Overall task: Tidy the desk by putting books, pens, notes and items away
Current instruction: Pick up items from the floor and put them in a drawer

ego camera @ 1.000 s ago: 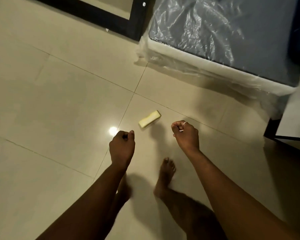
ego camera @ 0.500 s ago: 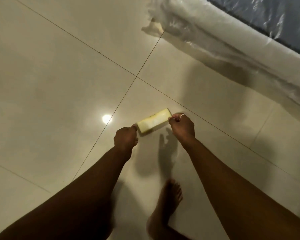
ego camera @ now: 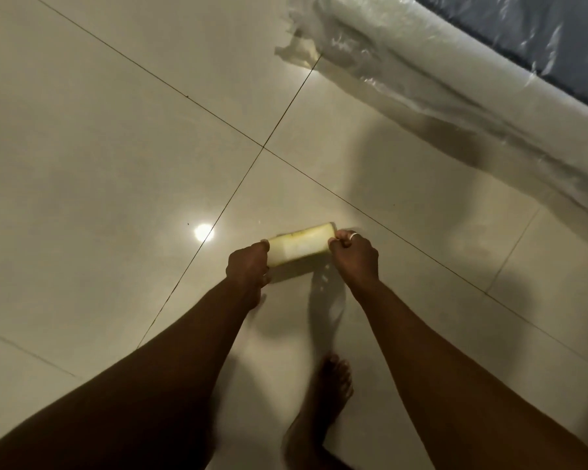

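A pale yellow rectangular block [ego camera: 299,244], like an eraser or small pad, is held just above the glossy tiled floor [ego camera: 116,147]. My left hand [ego camera: 248,266] pinches its left end with thumb and fingers. My right hand [ego camera: 355,254], a ring on one finger, pinches its right end. The block casts a shadow on the tile right beneath it.
A mattress wrapped in clear plastic [ego camera: 455,62] lies on the floor at the upper right, loose plastic trailing from its corner. My bare foot [ego camera: 330,395] stands below the hands. A lamp reflection [ego camera: 203,231] glints on the tile left of the block.
One second ago the block lay on the floor with both hands closed short of it. Both hands reached it and took its ends; the view has come closer to the floor.
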